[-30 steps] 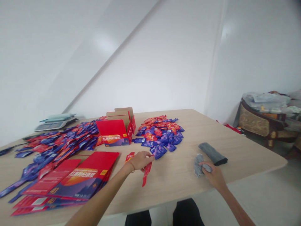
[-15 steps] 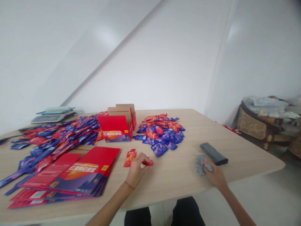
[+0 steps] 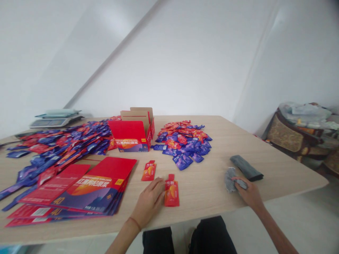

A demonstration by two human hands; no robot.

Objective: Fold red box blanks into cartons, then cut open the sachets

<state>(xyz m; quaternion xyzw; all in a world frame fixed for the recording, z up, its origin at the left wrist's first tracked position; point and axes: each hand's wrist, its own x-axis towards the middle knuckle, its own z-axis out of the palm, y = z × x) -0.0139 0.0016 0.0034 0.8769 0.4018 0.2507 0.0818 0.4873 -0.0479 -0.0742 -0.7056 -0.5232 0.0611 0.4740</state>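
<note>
A red sachet [image 3: 172, 194] with a short spout-like top lies flat on the table. Its left edge meets the fingertips of my left hand [image 3: 149, 201], whose fingers stretch out low over the wood, not closed round it. Just beyond them lies a second red sachet [image 3: 149, 171]. My right hand [image 3: 248, 192] grips a crumpled grey cloth [image 3: 230, 180] and rests with it on the tabletop. Right behind that cloth is a folded dark grey cloth [image 3: 246, 167].
Flat red-and-purple cartons [image 3: 92, 187] are stacked at left. Open boxes [image 3: 129, 135] stand behind, between a large sachet heap [image 3: 71, 141] and a smaller sachet pile [image 3: 185, 141]. A scale [image 3: 55, 121] sits far left; the table [image 3: 212, 197] ends before my knees.
My left hand has laid the pinched red sachet flat on the table and loosened its fingers, drawing slightly nearer me. My right hand still holds the crumpled cloth. The view has shifted slightly.
</note>
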